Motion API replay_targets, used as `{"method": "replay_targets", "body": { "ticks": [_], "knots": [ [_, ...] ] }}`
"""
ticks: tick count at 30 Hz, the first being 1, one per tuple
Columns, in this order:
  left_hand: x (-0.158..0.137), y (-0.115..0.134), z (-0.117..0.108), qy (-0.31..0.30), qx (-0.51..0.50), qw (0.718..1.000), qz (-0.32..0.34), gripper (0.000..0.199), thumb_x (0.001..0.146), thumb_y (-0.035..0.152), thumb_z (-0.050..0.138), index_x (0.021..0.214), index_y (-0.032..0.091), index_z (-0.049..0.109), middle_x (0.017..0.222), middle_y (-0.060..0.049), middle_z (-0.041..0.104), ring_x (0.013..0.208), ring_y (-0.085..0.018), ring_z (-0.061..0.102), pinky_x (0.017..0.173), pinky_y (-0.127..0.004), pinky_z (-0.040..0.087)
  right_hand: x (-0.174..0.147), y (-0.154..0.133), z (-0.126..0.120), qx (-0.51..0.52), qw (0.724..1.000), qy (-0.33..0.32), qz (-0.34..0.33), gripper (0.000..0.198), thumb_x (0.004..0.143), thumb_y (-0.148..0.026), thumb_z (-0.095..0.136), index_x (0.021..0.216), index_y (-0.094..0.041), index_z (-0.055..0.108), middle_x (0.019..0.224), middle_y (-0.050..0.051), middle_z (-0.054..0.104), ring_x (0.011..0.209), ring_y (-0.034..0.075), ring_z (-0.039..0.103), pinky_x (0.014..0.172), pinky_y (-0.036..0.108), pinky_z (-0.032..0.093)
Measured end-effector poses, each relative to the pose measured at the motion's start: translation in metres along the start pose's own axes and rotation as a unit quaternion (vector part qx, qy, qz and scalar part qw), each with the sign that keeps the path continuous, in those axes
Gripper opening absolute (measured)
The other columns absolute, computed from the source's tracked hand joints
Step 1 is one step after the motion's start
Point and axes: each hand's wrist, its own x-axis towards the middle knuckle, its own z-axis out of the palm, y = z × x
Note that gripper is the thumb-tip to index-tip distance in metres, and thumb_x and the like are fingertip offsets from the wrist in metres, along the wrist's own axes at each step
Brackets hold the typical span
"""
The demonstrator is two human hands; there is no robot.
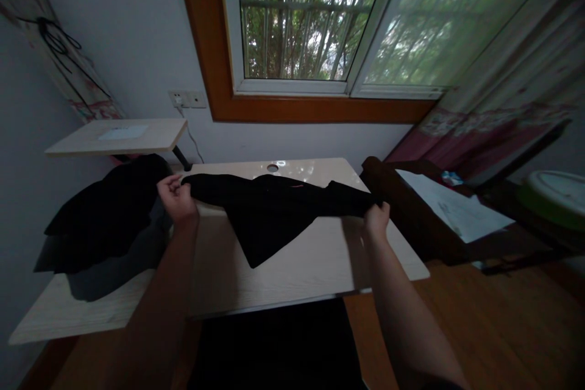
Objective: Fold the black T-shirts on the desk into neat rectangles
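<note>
A black garment (269, 207) is stretched sideways above the pale wooden desk (283, 274). One pointed part of it hangs down toward the desk's middle, and a small reddish mark shows near its upper edge. My left hand (178, 198) grips its left end, fingers curled and pinched. At the opposite end my right hand (377, 219) is closed on the cloth, which looks like a sleeve, though I cannot be sure. Whether the hanging part touches the desktop I cannot tell.
Dark folded clothes (109, 219) are piled at the left under a raised shelf (119, 134). A brown piece of furniture (411, 219) with white paper (452, 204) on it stands right of the desk. Behind the desk are a wall socket (187, 99) and a window (311, 18).
</note>
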Motion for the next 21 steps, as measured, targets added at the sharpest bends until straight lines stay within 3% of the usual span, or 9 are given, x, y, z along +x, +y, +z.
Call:
{"method": "replay_targets", "body": {
  "ticks": [2, 3, 5, 7, 9, 11, 13, 16, 21],
  "knots": [
    [-0.009, 0.001, -0.016, -0.101, -0.078, 0.991, -0.052, 0.023, 0.076, 0.017, 0.054, 0.098, 0.020, 0.055, 0.074, 0.003, 0.045, 0.066, -0.013, 0.046, 0.063, -0.027, 0.045, -0.006, -0.003, 0.000, -0.042, 0.996, 0.074, -0.001, 0.029, 0.073, -0.024, 0.047, 0.101, -0.019, 0.055, 0.103, 0.007, 0.055, 0.101, 0.025, 0.055, 0.097, 0.045, 0.046],
    [-0.013, 0.003, -0.024, -0.192, -0.117, 0.970, -0.092, 0.023, 0.074, 0.021, 0.055, 0.097, 0.020, 0.057, 0.071, 0.003, 0.044, 0.061, -0.012, 0.044, 0.057, -0.026, 0.042, -0.010, -0.008, 0.001, -0.064, 0.992, 0.110, -0.020, 0.032, 0.071, -0.021, 0.048, 0.101, -0.019, 0.057, 0.108, 0.010, 0.055, 0.105, 0.027, 0.055, 0.100, 0.047, 0.044],
    [-0.019, 0.008, -0.040, -0.390, -0.154, 0.890, -0.178, 0.029, 0.072, 0.027, 0.058, 0.100, 0.020, 0.061, 0.067, 0.004, 0.046, 0.055, -0.011, 0.044, 0.051, -0.024, 0.039, -0.018, -0.022, 0.004, -0.102, 0.979, 0.146, -0.099, 0.036, 0.071, -0.017, 0.048, 0.104, -0.018, 0.061, 0.114, 0.013, 0.056, 0.112, 0.029, 0.054, 0.104, 0.048, 0.042],
    [-0.023, 0.014, -0.050, -0.546, -0.129, 0.788, -0.252, 0.037, 0.074, 0.033, 0.062, 0.109, 0.021, 0.064, 0.067, 0.003, 0.051, 0.053, -0.012, 0.048, 0.048, -0.024, 0.039, -0.028, -0.040, 0.011, -0.104, 0.973, 0.106, -0.180, 0.035, 0.076, -0.016, 0.048, 0.107, -0.018, 0.064, 0.113, 0.013, 0.059, 0.114, 0.029, 0.055, 0.104, 0.048, 0.043],
    [-0.025, 0.019, -0.051, -0.623, -0.077, 0.721, -0.294, 0.041, 0.081, 0.041, 0.062, 0.118, 0.022, 0.064, 0.068, 0.002, 0.057, 0.050, -0.012, 0.052, 0.046, -0.024, 0.041, -0.039, -0.058, 0.023, -0.087, 0.969, -0.018, -0.229, 0.028, 0.083, -0.018, 0.047, 0.102, -0.019, 0.067, 0.106, 0.011, 0.063, 0.108, 0.027, 0.059, 0.100, 0.046, 0.047],
    [-0.029, 0.020, -0.041, -0.629, -0.026, 0.724, -0.283, 0.042, 0.086, 0.048, 0.059, 0.120, 0.023, 0.062, 0.071, 0.002, 0.060, 0.049, -0.012, 0.054, 0.045, -0.024, 0.043, -0.050, -0.071, 0.039, -0.079, 0.949, -0.159, -0.261, 0.025, 0.089, -0.022, 0.048, 0.099, -0.022, 0.071, 0.108, 0.010, 0.066, 0.110, 0.026, 0.061, 0.102, 0.046, 0.048],
    [-0.035, 0.017, -0.024, -0.580, 0.017, 0.783, -0.223, 0.042, 0.087, 0.051, 0.060, 0.118, 0.022, 0.063, 0.077, 0.001, 0.062, 0.055, -0.012, 0.058, 0.050, -0.025, 0.047, -0.062, -0.077, 0.058, -0.083, 0.914, -0.276, -0.286, 0.026, 0.093, -0.026, 0.050, 0.108, -0.024, 0.072, 0.117, 0.009, 0.068, 0.116, 0.025, 0.061, 0.106, 0.047, 0.046],
    [-0.051, 0.010, 0.007, -0.482, 0.067, 0.869, -0.089, 0.039, 0.083, 0.046, 0.065, 0.112, 0.020, 0.067, 0.091, -0.003, 0.065, 0.076, -0.016, 0.065, 0.069, -0.031, 0.056, -0.079, -0.079, 0.085, -0.119, 0.872, -0.365, -0.305, 0.032, 0.096, -0.032, 0.056, 0.123, -0.025, 0.069, 0.137, 0.010, 0.062, 0.130, 0.026, 0.055, 0.112, 0.047, 0.043],
    [-0.086, 0.006, 0.043, -0.511, 0.146, 0.841, 0.099, 0.044, 0.085, 0.043, 0.070, 0.125, 0.024, 0.065, 0.126, -0.009, 0.063, 0.115, -0.026, 0.062, 0.104, -0.044, 0.050, -0.094, -0.080, 0.108, -0.217, 0.831, -0.416, -0.299, 0.039, 0.097, -0.038, 0.060, 0.132, -0.022, 0.064, 0.125, 0.012, 0.069, 0.118, 0.026, 0.061, 0.103, 0.043, 0.048]
  ]
}}
